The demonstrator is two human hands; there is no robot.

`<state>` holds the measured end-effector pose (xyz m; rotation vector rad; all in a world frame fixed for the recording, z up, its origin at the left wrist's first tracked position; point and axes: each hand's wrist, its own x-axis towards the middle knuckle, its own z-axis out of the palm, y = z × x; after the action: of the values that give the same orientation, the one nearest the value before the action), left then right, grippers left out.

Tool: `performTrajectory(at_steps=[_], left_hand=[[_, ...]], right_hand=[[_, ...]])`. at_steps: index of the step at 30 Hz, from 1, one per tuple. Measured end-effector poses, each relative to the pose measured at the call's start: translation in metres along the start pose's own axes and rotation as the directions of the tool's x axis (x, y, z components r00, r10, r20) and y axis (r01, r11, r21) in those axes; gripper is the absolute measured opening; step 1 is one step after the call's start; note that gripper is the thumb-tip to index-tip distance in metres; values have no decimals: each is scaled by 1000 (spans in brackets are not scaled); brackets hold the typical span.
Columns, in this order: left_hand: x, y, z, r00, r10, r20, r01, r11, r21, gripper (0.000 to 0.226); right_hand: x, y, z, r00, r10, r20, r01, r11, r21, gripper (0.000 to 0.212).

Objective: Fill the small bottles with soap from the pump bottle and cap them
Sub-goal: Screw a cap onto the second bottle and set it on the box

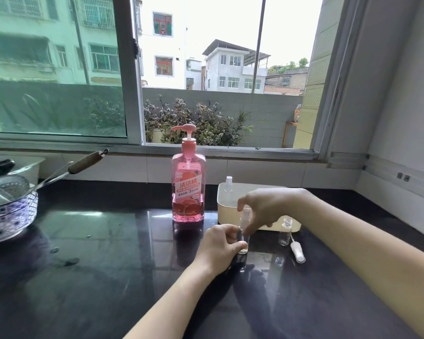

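Our left hand [218, 245] sits just below centre, its bare forearm rising from 6 o'clock toward 1 o'clock. Its fingers [235, 245] are curled closed around a small clear bottle [242, 243], gripping it upright. Our right hand [267, 206] lies just above it, at 1 o'clock from the left, palm down with the wrist bent. Its forearm enters from 4 o'clock. Its thumb and fingertips [249, 231] pinch a clear cap [244, 217] at the bottle's top. Both arms are bare.
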<state>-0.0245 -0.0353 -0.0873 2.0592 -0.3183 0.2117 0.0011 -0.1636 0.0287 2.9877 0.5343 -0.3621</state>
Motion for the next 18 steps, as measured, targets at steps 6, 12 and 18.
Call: performTrajectory(at_steps=[6,12,18], left_hand=[[0,1,0,999,32,6,-33,998,46,16],[2,-2,2,1000,17,-15,-16,997,73,13],[-2,-4,5,998,37,-59,-29,991,134,18]], right_hand=[[-4,-5,0,997,-78,-8,79,995,66,21],[4,-8,8,995,-50,-90,43,996,-78,28],[1,-9,11,997,-13,-71,16,999,40,29]])
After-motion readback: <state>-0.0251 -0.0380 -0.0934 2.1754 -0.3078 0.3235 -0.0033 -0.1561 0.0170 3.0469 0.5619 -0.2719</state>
